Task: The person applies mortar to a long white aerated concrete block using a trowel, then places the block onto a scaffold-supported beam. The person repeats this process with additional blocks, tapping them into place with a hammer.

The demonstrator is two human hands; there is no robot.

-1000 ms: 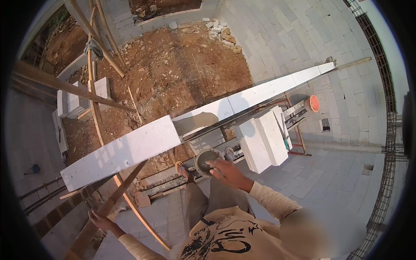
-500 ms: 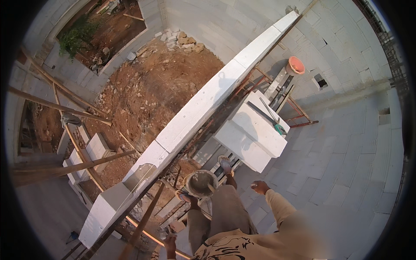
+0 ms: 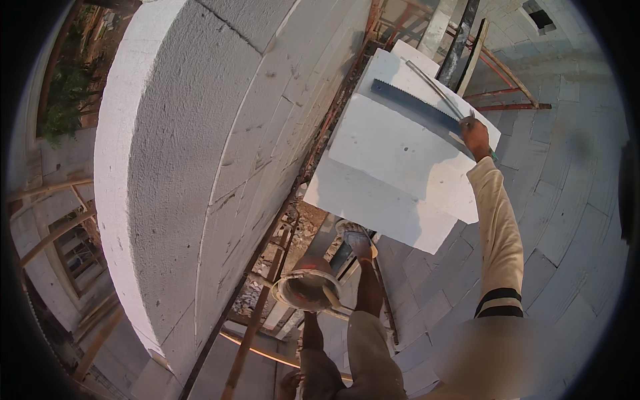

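My right hand (image 3: 475, 138) is closed over the handle end of a handsaw. The saw's dark toothed blade (image 3: 417, 105) lies across stacked white blocks (image 3: 400, 147). A thin metal bar (image 3: 430, 80) lies beside the blade, its near end running up to my fingers. A bit of green shows past the hand; the rest of the handle is covered. My left hand (image 3: 290, 383) is low by my left leg at the bottom edge, its fingers too small and dark to read. Between that hand and the blocks stands a bucket (image 3: 307, 291) with a stick-like handle in it.
A tall wall of pale blocks (image 3: 220, 127) rises close on the left. My foot (image 3: 357, 240) rests on narrow scaffold planks, with rubble below. Red scaffold bars (image 3: 507, 107) stand beyond the blocks. Another block wall (image 3: 560, 187) runs along the right, and wooden poles (image 3: 57, 233) lean at far left.
My right hand has reached forward from beside my right knee onto the saw's handle end. My view has shifted closer to the wall and blocks. My left hand stays low.
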